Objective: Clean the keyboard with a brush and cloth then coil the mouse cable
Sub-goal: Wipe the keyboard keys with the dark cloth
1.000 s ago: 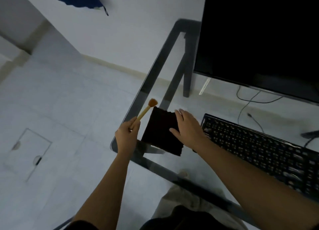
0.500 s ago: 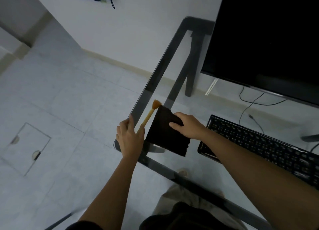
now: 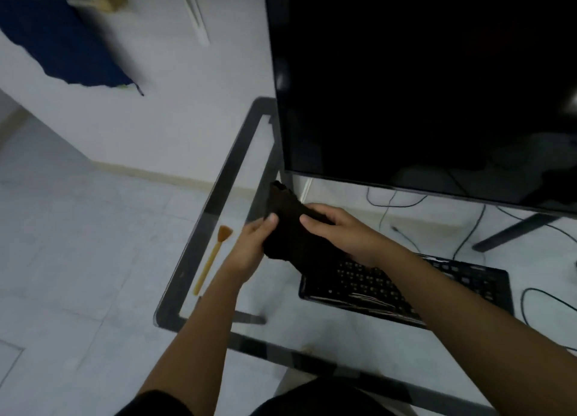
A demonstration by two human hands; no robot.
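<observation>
Cloth [image 3: 288, 237] gripped by left hand [image 3: 249, 245], right hand [image 3: 342, 231].

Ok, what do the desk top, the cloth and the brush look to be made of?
Desk top: clear glass with a dark glossy border; the floor shows through it. Cloth: soft dark fabric, matte, bunching limply; the weave is too dark to tell. Brush: pale yellowish handle, probably plastic or wood, with a fan of orange-brown bristles.

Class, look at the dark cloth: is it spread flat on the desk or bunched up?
Bunched up. The left hand and right hand grip the cloth, which is crumpled between them rather than lying flat.
</observation>
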